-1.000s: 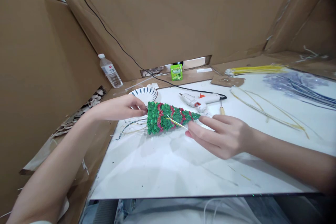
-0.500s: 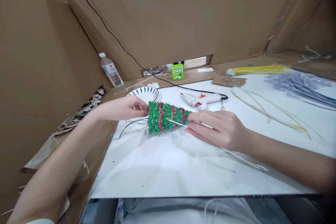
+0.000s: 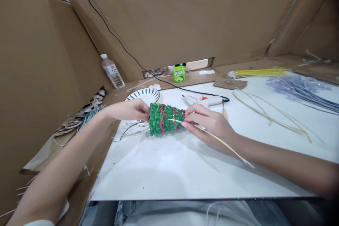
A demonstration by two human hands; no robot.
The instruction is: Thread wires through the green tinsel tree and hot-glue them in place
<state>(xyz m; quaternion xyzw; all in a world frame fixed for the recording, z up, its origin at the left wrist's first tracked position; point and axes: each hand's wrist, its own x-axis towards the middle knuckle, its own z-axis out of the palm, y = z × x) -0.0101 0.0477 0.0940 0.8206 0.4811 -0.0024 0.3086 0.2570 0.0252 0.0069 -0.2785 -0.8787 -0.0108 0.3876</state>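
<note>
Where the cardboard wall [image 3: 172, 17] ends, a white board [image 3: 159, 176] serves as work surface. Right hand [image 3: 212, 122]: thumb and forefinger pinch white-and-yellow strands [image 3: 227, 146]; the other fingers are folded, tips hidden. Miniature Christmas tree [image 3: 167, 128], green with red garland: on its side between the hands, its narrow end mostly covered by the right; contact with the board cannot be confirmed. Left hand [image 3: 135, 109]: at the tree's base, fingers bent and pressed close; whether they grip the rim or the thin wires [image 3: 129, 127] trailing there cannot be told.

Hot-glue gun [image 3: 215, 100]: behind the right hand, partly obscured. Striped plate [image 3: 144, 93]: behind the left hand. Awl [image 3: 225, 114], smallest tool: wooden handle beside the gun.

Risks, as judged: should the left hold loosen, the tree could roll and drag the strands askew. Pressing too hard on their pale tips (in or merely against the green, unclear) might bend them or shed trim. A backward swing of the right hand could knock the gun.
</note>
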